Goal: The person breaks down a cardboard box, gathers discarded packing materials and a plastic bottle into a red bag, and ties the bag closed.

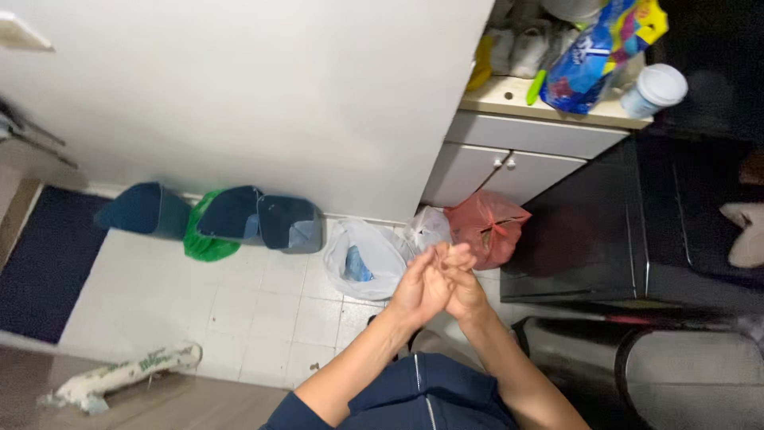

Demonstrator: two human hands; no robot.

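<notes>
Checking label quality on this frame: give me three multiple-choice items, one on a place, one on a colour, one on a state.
1. Where does the red plastic bag sit?
A. On the floor at the foot of the white cabinet
B. On the countertop
C. On the dark mat

2. What colour is the bag between the dark blue bins by the wall?
A. Yellow
B. Green
C. Red

3. What state are the two hands in?
A. Apart, each holding a bag
B. Pressed together, holding nothing visible
C. One inside the white bag

Answers:
1. A, it rests on the tiles right below the cabinet doors.
2. B, the green bag sits between the bins.
3. B, the left hand and right hand overlap, palms and fingers touching, above the floor.
</notes>
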